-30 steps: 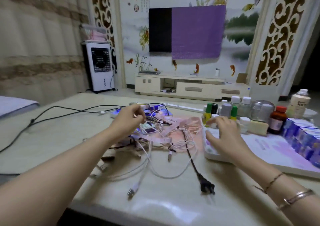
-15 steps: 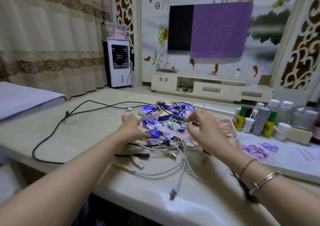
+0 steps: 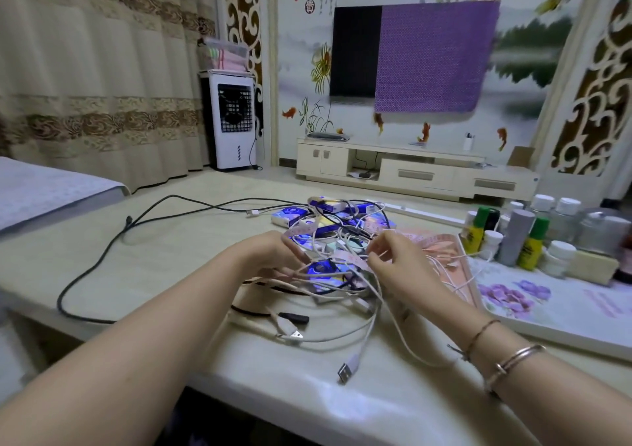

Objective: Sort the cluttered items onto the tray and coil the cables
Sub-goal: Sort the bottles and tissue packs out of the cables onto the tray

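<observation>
A tangle of white cables (image 3: 362,329) lies on the table in front of me, mixed with small blue boxes (image 3: 325,271) and a pink measuring tape (image 3: 345,257). My left hand (image 3: 270,254) pinches the tape at the pile's left side. At the pile's right side my right hand (image 3: 393,257) pinches the same tape together with a thin white cable. A white tray with purple flowers (image 3: 533,302) lies to the right, its back edge lined with bottles (image 3: 516,237).
A long black cable (image 3: 102,257) loops across the table's left part. A white USB plug (image 3: 347,370) lies near the front edge, a black plug (image 3: 294,317) beside the pile. A bed corner is at far left. A TV cabinet and fan stand behind.
My right hand has left the tray edge and moved left onto the pile, where it now pinches the tape. The view has swung left. My left hand stays at the pile.
</observation>
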`<state>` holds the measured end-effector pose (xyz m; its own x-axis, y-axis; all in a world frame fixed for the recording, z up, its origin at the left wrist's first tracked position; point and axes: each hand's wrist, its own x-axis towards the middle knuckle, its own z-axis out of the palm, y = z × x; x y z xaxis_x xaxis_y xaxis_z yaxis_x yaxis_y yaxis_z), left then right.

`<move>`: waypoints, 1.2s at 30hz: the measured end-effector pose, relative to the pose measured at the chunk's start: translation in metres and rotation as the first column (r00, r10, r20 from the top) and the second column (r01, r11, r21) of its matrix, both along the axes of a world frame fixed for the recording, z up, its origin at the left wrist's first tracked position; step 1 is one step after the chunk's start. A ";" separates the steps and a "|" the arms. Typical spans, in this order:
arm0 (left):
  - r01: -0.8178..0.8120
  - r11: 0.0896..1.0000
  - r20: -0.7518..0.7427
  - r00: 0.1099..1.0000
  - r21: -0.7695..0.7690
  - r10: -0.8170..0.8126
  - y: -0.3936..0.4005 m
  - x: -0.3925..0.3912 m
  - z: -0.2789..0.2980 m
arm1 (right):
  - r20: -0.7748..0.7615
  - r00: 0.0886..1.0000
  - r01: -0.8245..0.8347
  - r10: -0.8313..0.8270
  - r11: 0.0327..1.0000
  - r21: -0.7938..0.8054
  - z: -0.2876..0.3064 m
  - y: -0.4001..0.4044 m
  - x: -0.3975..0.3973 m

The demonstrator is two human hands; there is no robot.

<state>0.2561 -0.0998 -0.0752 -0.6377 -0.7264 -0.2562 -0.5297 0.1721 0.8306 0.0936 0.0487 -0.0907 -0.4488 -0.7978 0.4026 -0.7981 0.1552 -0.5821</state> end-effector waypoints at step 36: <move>0.307 0.785 -0.207 0.855 -0.538 -0.476 0.190 -0.174 0.060 | 0.312 0.946 0.009 0.092 0.952 -0.306 0.037 0.192 -0.112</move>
<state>0.0826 0.0906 -0.0147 -0.8756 -0.3682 0.3127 -0.0526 0.7162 0.6960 -0.0186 0.2404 -0.0532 -0.5621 -0.6830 0.4665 -0.5643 -0.0957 -0.8200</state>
